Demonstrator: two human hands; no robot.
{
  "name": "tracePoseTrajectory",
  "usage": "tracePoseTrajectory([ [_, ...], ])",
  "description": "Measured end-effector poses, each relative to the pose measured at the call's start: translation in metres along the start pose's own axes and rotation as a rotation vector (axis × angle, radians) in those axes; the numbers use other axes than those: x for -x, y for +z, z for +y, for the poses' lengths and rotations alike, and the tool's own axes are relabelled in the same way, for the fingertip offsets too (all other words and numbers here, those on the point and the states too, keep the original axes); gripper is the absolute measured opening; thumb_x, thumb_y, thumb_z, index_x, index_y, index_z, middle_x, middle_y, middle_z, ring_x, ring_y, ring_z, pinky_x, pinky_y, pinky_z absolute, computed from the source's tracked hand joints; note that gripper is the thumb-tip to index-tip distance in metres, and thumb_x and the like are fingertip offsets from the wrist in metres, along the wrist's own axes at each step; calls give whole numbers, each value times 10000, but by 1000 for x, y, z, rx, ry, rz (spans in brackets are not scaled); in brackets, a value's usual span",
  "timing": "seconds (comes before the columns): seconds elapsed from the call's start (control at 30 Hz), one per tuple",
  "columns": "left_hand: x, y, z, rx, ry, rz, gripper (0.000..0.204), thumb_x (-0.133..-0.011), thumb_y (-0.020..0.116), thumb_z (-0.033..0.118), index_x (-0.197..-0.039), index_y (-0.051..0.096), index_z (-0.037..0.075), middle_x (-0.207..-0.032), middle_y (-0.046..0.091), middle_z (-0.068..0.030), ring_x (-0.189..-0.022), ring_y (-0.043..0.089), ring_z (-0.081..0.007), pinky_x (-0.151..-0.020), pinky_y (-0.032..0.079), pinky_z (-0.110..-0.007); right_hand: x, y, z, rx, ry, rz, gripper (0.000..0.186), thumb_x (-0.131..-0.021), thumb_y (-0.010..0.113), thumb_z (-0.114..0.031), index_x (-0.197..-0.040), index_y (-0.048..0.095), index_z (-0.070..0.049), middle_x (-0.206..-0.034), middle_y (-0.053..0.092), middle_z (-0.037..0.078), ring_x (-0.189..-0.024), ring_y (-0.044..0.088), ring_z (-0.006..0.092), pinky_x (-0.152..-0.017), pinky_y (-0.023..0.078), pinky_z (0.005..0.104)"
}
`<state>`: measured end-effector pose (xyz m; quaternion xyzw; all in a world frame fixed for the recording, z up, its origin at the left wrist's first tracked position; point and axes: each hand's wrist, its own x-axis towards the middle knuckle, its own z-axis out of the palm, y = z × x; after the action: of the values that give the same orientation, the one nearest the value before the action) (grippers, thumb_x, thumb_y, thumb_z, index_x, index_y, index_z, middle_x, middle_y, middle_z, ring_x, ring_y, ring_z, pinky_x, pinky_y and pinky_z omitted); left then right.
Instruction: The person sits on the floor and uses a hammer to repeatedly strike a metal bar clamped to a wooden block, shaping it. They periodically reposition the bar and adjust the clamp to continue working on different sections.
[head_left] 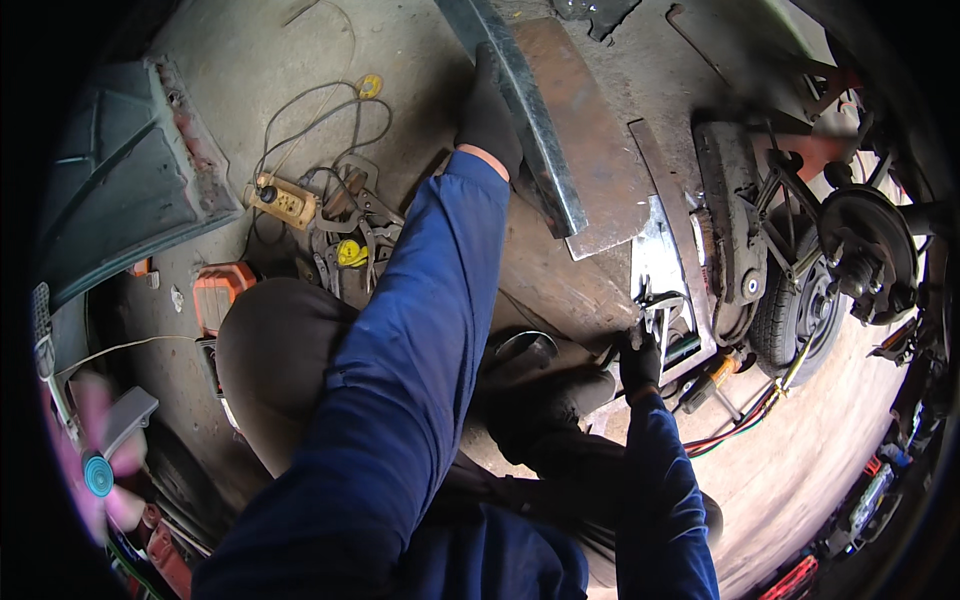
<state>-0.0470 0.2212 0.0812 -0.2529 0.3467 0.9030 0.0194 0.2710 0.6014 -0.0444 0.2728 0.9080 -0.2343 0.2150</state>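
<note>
My left hand [488, 112], in a dark glove, grips the left edge of a long dark green metal strip [530, 120] with a bent edge; part of the fingers is hidden. The strip lies over a rusty brown steel sheet [590, 120]. At the lower right, my right hand [637, 362], also gloved, is closed around the handles of locking pliers [660, 303]. Their jaws are beside a bright sheet-metal piece [655, 250] and a narrow flat bar [672, 210]. Shadow hides the fingertips.
On the left lie several more locking pliers [372, 232], a yellow socket box [285, 203] with a cord, an orange case [222, 292] and a dark car panel [140, 170]. A pink-bladed fan [98, 475] spins. At right are a wheel [800, 310], a brake disc [868, 240] and an angle grinder [715, 380].
</note>
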Motion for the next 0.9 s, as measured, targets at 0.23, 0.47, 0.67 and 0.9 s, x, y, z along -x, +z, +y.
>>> tracePoseTrajectory([
  [0.23,8,-1,-3,-37,40,34,869,-1076,523,699,-1715,385,125,-1714,458,-129,-1555,447,-301,-1290,337,-427,11,16,-14,-249,-70,-33,359,-1103,637,-335,-1297,644,-33,-1088,769,253,-1035,724,426,-900,549,501],
  [0.47,13,0,-3,-85,37,21,981,-1047,515,750,-1759,274,119,-1806,314,-131,-1640,322,-307,-1337,233,-423,10,7,-27,-152,-99,217,387,-1087,659,-276,-1350,685,7,-1149,737,259,-1075,690,444,-950,537,486],
  [0.67,13,1,-7,-100,70,-2,812,-1125,404,672,-1733,344,137,-1745,415,-136,-1585,413,-306,-1308,301,-420,-10,-27,8,138,298,492,559,-1004,676,-391,-1459,644,-68,-1331,653,301,-1260,627,483,-1056,507,552],
  [0.9,-9,-17,-19,-60,207,-127,601,-1150,441,613,-1471,640,146,-1228,658,18,-1112,589,-144,-1002,506,-329,-5,-24,37,177,220,520,344,-975,666,-276,-1254,728,-84,-1202,709,246,-1123,679,453,-980,527,547],
])
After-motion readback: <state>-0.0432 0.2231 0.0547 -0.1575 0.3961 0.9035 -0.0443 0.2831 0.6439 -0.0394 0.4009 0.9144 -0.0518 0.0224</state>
